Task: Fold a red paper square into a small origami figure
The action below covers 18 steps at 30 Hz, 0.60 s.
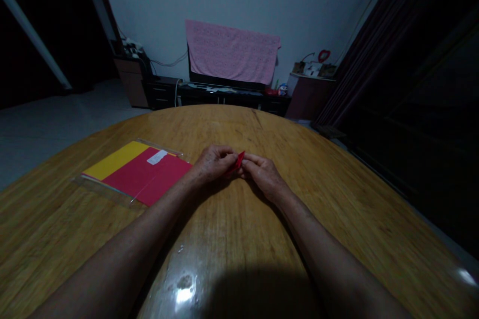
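Near the middle of the wooden table (232, 229), a small folded piece of red paper (240, 159) is held between my two hands. My left hand (217, 162) pinches it from the left, thumb on top. From the right, my right hand (262, 173) grips its edge between thumb and fingers. Much of the paper is hidden by the fingers, so its full shape does not show. Left of my left forearm lies a clear plastic packet of coloured paper (127, 179), with red and yellow sheets and a white label (157, 157).
Beyond the round table edge stands a low dark cabinet (162, 92) bearing a screen draped with a pink cloth (232, 52). A side cabinet (309, 94) with small items is at the right. Dark curtains (370, 45) hang further right.
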### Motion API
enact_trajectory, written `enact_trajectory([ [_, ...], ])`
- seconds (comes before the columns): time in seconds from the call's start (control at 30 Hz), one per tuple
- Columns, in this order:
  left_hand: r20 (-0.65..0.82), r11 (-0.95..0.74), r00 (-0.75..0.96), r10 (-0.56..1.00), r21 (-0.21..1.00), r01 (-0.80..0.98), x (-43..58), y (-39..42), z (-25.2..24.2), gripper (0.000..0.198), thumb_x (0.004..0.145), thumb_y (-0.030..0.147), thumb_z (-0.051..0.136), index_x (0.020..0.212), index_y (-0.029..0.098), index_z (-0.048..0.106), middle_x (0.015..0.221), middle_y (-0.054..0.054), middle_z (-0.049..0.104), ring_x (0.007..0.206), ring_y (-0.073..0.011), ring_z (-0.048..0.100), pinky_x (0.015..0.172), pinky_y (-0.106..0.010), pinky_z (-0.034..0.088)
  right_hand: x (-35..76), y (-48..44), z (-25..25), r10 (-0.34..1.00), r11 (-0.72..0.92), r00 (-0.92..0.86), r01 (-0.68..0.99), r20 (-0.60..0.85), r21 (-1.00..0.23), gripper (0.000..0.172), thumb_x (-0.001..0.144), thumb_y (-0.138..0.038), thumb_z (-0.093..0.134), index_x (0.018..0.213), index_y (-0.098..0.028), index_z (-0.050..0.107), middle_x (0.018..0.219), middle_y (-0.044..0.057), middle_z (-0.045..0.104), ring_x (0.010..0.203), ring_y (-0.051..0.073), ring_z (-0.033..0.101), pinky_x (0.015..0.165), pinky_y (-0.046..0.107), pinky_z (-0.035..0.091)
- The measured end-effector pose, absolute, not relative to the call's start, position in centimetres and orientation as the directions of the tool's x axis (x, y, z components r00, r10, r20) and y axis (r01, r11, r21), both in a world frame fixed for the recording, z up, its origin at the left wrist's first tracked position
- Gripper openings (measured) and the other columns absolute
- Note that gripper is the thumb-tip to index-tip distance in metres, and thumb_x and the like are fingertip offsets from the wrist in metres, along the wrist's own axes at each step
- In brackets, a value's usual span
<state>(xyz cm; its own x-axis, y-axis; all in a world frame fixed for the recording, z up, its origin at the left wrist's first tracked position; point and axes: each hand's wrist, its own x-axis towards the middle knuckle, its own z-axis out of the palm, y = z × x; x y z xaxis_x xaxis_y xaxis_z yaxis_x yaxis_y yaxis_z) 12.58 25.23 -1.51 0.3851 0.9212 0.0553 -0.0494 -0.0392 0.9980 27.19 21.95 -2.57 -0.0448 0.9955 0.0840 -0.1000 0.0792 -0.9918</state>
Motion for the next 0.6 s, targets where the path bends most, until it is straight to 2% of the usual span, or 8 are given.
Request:
enact_trajectory([
  [0.17,0.044,0.038,0.455,0.889,0.985,-0.169,12.44,25.14,-1.66,0.016,0.077,0.029,0.069,0.071,0.014,0.066,0.059,-0.003,0.063,0.053,-0.0116,0.058,0.049,-0.021,0.044,27.21,21.85,-2.53,0.994,0.107,-0.008,-0.029,0.107,-0.994,0.022,0.077,-0.033,0.064,0.086,-0.016,0.074,0.06,-0.002,0.06,0.056,0.009,0.05,0.057,0.024,0.039],
  [0.3,0.029,0.092,0.498,0.867,0.971,-0.219,12.41,24.89,-1.4,0.017,0.077,0.027,0.068,0.069,0.012,0.065,0.056,-0.002,0.061,0.047,-0.0078,0.052,0.045,-0.019,0.037,27.3,21.83,-2.63,0.995,0.095,-0.001,-0.045,0.096,-0.994,0.024,0.076,-0.034,0.066,0.09,-0.016,0.075,0.06,-0.002,0.061,0.056,0.009,0.052,0.058,0.024,0.04],
  [0.47,0.034,0.066,0.524,0.851,0.983,-0.171,12.14,24.9,-1.21,0.021,0.078,0.032,0.067,0.068,0.014,0.065,0.052,0.001,0.056,0.043,-0.0058,0.045,0.042,-0.018,0.029,27.41,21.79,-2.64,0.997,0.075,0.024,-0.071,0.074,-0.995,0.026,0.073,-0.034,0.069,0.091,-0.016,0.075,0.062,-0.001,0.063,0.057,0.009,0.054,0.061,0.025,0.043],
  [0.6,0.069,0.004,0.518,0.853,0.99,-0.139,12.06,24.72,-1.21,0.023,0.077,0.033,0.067,0.064,0.015,0.062,0.053,0.002,0.052,0.046,-0.0063,0.044,0.043,-0.019,0.03,27.49,21.89,-2.76,0.995,0.092,0.035,-0.093,0.089,-0.991,0.026,0.072,-0.035,0.071,0.09,-0.017,0.076,0.064,-0.001,0.064,0.057,0.009,0.054,0.059,0.025,0.041],
])
